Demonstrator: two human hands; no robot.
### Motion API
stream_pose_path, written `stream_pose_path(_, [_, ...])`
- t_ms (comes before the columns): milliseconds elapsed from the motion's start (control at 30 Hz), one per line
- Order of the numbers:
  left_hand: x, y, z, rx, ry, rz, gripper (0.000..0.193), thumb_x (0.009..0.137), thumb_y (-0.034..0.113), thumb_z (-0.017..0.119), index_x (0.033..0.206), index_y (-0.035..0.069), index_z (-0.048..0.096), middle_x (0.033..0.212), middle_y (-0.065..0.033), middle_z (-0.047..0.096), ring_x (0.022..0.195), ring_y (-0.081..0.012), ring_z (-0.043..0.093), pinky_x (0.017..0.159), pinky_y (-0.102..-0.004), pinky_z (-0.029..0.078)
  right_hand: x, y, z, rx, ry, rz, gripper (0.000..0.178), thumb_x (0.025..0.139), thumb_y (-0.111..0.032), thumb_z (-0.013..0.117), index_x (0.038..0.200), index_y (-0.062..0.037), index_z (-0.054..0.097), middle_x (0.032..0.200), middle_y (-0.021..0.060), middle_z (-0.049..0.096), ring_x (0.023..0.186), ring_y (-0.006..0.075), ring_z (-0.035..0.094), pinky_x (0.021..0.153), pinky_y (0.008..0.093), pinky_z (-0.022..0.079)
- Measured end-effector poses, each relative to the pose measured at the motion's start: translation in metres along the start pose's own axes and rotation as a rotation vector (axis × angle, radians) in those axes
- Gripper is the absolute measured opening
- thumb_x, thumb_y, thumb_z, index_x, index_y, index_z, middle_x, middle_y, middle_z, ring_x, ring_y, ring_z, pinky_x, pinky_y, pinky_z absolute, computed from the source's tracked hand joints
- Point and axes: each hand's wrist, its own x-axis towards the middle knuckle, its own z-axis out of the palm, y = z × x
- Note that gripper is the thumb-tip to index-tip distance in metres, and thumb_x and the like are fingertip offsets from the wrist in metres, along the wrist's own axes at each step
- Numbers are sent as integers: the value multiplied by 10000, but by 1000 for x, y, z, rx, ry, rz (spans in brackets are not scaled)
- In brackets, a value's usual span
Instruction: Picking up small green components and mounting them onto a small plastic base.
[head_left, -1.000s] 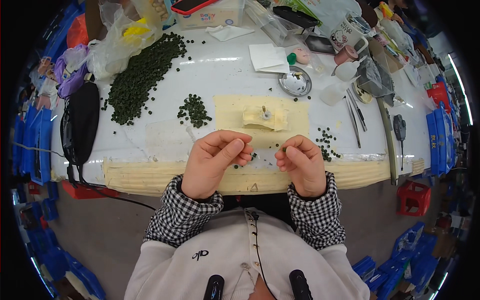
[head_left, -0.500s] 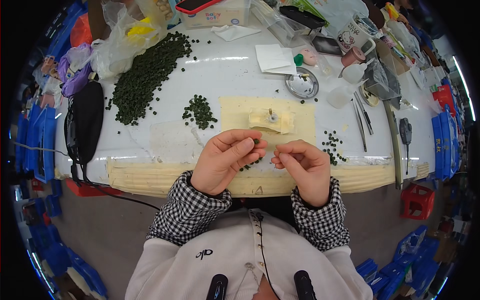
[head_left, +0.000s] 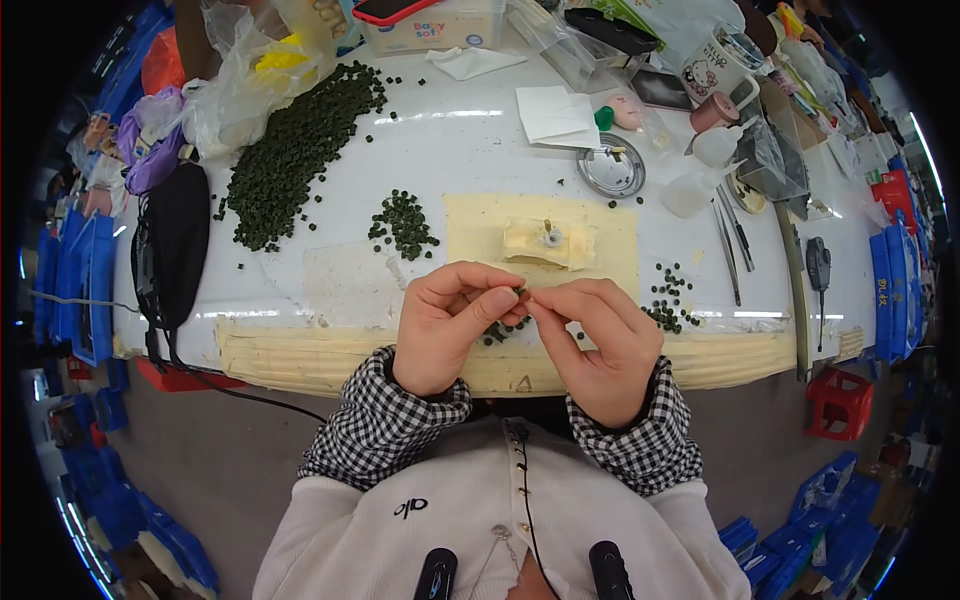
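View: head camera, looking down on the table [head_left: 440,160] and both bare hands.
Left hand: the left hand [head_left: 440,335] has thumb and forefinger pinched on a small green piece [head_left: 519,291], the other fingers curled beneath.
Right hand: the right hand [head_left: 605,350] meets it with thumb and forefinger drawn together at the piece; whether they grip it too, or something finer, I cannot tell.
Green piece: it is between the two sets of fingertips, above the near side of the table, in front of the taped block [head_left: 545,245].
Step in hand: by the look of it, close fingertip work on one piece, the left hand steadying and the right hand working at its side.
Next move: I judge that it calls for a firm left pinch and small, light motions of the right fingertips.
Direction of the piece: mostly covered by fingertips and too small to read; I cannot tell which way it points or where its long axis lies.
Taped block: its long axis runs roughly left to right on the yellow sheet [head_left: 470,225], a short stub on top.
Loose pieces: a large pile [head_left: 300,165] lies far left, a smaller heap [head_left: 403,225] nearer, and a scattered group [head_left: 668,297] beside the right hand.
Tweezers: the tweezers [head_left: 729,255] lie at right, points toward the person.
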Motion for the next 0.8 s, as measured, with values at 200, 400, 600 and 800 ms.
stream_pose_path(200, [-2,3,4,128,29,61,134,882,-11,621,1007,-42,658,926,-112,664,793,-137,636,720,-243,525,-2,4,8,-28,38,-50,221,723,55,719,929,8,654,818,104,623,651,215,634,537,280,515])
stream_pose_path(400, [-5,4,3,191,0,148,195,849,-79,634,1041,-63,661,969,-133,662,840,-148,653,749,-242,537,-2,4,7,-42,43,-90,224,719,53,719,928,13,652,821,107,620,645,221,630,536,288,513])
stream_pose_path(600, [-6,5,5,196,5,167,187,849,-91,624,1031,-68,660,957,-140,661,833,-163,659,741,-249,544,-2,5,6,-118,22,-145,265,693,56,720,945,14,650,836,114,619,671,238,631,564,301,520])
stream_pose_path(800, [-7,5,6,201,15,155,167,853,-92,617,1014,-72,658,945,-140,661,824,-163,660,735,-250,544,-4,7,6,-158,10,-197,291,685,48,723,963,17,642,846,114,620,683,246,633,580,311,526])
